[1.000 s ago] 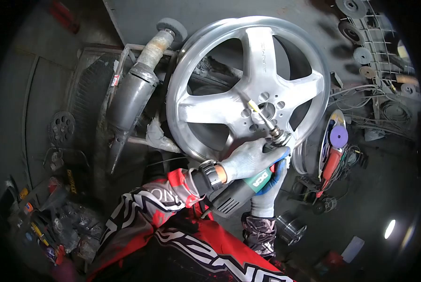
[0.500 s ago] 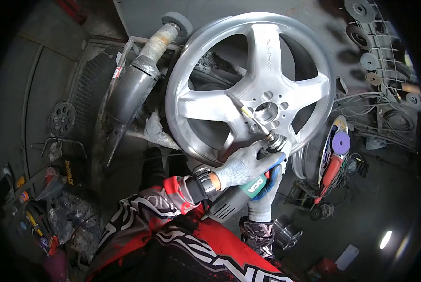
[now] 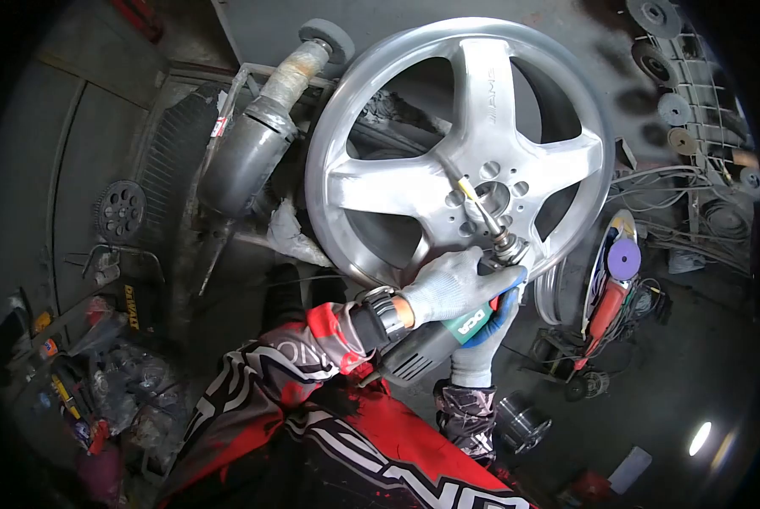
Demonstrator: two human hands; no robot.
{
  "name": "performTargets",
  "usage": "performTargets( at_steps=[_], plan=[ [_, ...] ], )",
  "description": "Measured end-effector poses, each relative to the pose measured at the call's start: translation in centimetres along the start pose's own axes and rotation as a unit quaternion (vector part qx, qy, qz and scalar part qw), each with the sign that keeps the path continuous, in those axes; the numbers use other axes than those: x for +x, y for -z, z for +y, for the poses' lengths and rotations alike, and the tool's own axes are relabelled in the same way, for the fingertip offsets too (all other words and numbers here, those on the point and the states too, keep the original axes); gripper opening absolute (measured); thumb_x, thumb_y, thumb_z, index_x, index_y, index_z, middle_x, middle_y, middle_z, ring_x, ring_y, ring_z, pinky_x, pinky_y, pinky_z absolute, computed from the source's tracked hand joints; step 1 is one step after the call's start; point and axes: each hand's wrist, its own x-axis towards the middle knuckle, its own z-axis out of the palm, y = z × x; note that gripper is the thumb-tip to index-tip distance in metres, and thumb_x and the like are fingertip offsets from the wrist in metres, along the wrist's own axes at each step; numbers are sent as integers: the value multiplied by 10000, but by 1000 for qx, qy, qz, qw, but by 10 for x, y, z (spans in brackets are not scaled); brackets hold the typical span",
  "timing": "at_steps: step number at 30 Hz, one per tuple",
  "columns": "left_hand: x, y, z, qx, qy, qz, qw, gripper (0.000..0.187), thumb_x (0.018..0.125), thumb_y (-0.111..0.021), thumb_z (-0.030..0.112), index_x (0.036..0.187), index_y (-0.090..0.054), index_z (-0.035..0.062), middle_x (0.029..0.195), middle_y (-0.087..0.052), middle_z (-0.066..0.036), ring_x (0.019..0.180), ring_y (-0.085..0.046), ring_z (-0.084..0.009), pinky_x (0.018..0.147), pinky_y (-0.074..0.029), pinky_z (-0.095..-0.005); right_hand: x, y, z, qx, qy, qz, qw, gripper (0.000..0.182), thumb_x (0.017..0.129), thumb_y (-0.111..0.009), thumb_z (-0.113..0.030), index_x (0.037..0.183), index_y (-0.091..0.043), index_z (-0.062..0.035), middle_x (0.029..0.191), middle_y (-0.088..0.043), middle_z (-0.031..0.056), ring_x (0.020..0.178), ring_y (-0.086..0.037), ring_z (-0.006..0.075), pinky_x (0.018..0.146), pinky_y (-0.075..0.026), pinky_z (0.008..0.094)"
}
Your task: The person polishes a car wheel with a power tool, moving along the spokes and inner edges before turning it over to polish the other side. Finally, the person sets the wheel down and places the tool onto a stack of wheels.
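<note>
Nearest the camera, red, black and white patterned sleeves fill the lower centre, partly cut off by the bottom edge. The right hand [image 3: 479,339], in a grey and blue glove, is clenched under the body of the die grinder [image 3: 448,335]; its fingers are mostly hidden behind the tool. The left hand [image 3: 452,286], in a grey glove with a wristwatch [image 3: 386,312] at the cuff, is wrapped over the top of the grinder near its collet. The grinder's green label is partly covered by the hands. From the collet a thin bit [image 3: 475,200] with a yellow band runs up and to the left, its tip lying on the hub of the alloy wheel [image 3: 460,144], beside the bolt holes; whether it spins cannot be told. The five-spoke wheel stands upright just beyond the hands. To its left leans a grey pipe [image 3: 252,144]. To the right, a red angle grinder [image 3: 605,293] with a purple disc lies among cables. The dark, blurred margins hide the remaining clutter.
</note>
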Motion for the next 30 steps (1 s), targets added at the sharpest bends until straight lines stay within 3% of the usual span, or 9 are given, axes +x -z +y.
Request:
performTargets(
  at_steps=[1, 3, 5, 15, 19, 22, 25, 26, 30],
  plan=[
    [-6, 1, -2, 66, -73, 2, 995, 755, 918, -607, 666, 1240, -632, -16, 1026, -694, -306, 1021, -694, -430, 846, -560, -466, -4, -1, 5, 4, -1, 1, 1000, 496, 1101, -434, -390, 1510, -417, -109, 1414, -535, 56, 1306, -516, 176, 1105, -445, 365],
    [-15, -10, -13, -61, 85, 16, 994, 632, 936, -620, 618, 1293, -642, 97, 955, -685, -261, 946, -697, -422, 808, -564, -472, -13, -7, 14, -66, 12, 17, 998, 509, 1095, -441, -394, 1518, -406, -113, 1417, -536, 58, 1306, -521, 182, 1114, -440, 374],
    [-21, -33, -54, 74, -2, 33, 997, 561, 942, -617, 606, 1272, -662, 154, 911, -664, -243, 892, -694, -419, 785, -559, -474, -19, -9, 24, -32, 3, -1, 999, 500, 1092, -448, -396, 1502, -420, -112, 1413, -537, 63, 1304, -523, 185, 1112, -442, 376],
    [-39, 19, -8, 21, 174, 2, 985, 764, 888, -639, 675, 1039, -650, -73, 928, -711, -283, 940, -722, -417, 817, -566, -447, -31, -24, 45, 27, -56, 30, 998, 465, 1090, -450, -406, 1444, -465, -104, 1338, -580, 57, 1228, -577, 179, 1065, -484, 362],
    [-18, -1, -24, 170, -79, -5, 982, 829, 889, -606, 709, 1112, -640, -88, 937, -700, -275, 940, -717, -418, 822, -567, -451, -11, -9, 39, -71, 40, 79, 994, 493, 1089, -435, -451, 1431, -481, -99, 1338, -592, 70, 1226, -583, 197, 1067, -487, 387],
    [-14, 10, -3, 61, 128, -10, 990, 846, 887, -574, 747, 1059, -651, -77, 945, -702, -266, 941, -720, -408, 826, -564, -443, -10, -12, 39, -76, 60, 86, 992, 482, 1090, -435, -448, 1428, -482, -108, 1335, -594, 72, 1226, -584, 199, 1063, -490, 392],
    [-33, 22, -8, 53, 45, -27, 997, 825, 885, -583, 742, 1019, -651, -69, 932, -708, -267, 939, -724, -404, 828, -563, -442, -23, -24, 47, 25, 2, 37, 999, 463, 1099, -424, -426, 1430, -473, -106, 1332, -588, 76, 1226, -583, 196, 1059, -493, 387],
    [-37, 24, -10, 14, 165, -23, 986, 798, 886, -606, 719, 1008, -653, -67, 922, -714, -267, 939, -729, -400, 822, -565, -434, -28, -29, 52, 28, 2, 39, 999, 463, 1099, -424, -426, 1430, -473, -106, 1332, -588, 76, 1226, -583, 196, 1059, -493, 387],
    [-64, 41, -16, 41, 148, -32, 988, 762, 898, -623, 685, 1015, -652, -67, 917, -719, -259, 923, -736, -390, 805, -569, -428, -50, -48, 75, -21, -13, 50, 998, 490, 1104, -381, -427, 1442, -458, -80, 1360, -569, 95, 1252, -568, 210, 1068, -485, 387]
  ],
)
